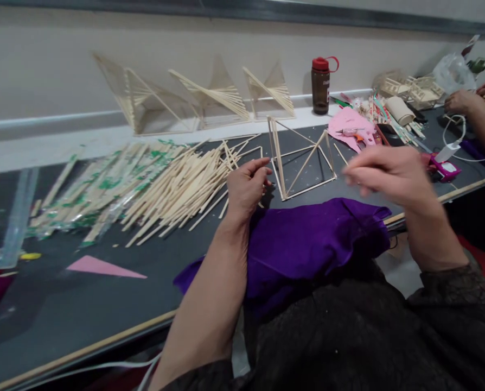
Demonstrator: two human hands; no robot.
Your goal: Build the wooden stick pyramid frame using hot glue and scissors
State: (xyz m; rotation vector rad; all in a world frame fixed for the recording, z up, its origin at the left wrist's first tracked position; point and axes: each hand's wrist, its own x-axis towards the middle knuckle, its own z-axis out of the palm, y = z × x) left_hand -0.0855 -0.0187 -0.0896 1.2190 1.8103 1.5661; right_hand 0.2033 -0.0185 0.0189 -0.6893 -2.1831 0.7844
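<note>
My left hand [246,187] rests on the dark table [83,304], fingers curled in a pinch at the near corner of a small frame of wooden sticks [303,160]; what it pinches is too small to make out. My right hand [384,174] hovers to the right of the frame, blurred by motion, fingers drawn together. A purple cloth [307,244] lies bunched between my forearms at the table's front edge. A large heap of loose wooden sticks [181,184] lies just left of my left hand.
Finished stick-and-string models [193,98] stand along the back ledge beside a brown bottle with a red cap [320,84]. Pink paper [348,127], tools and scraps clutter the right. Another person's hands [470,100] work at far right. A pink triangle [104,267] lies at front left.
</note>
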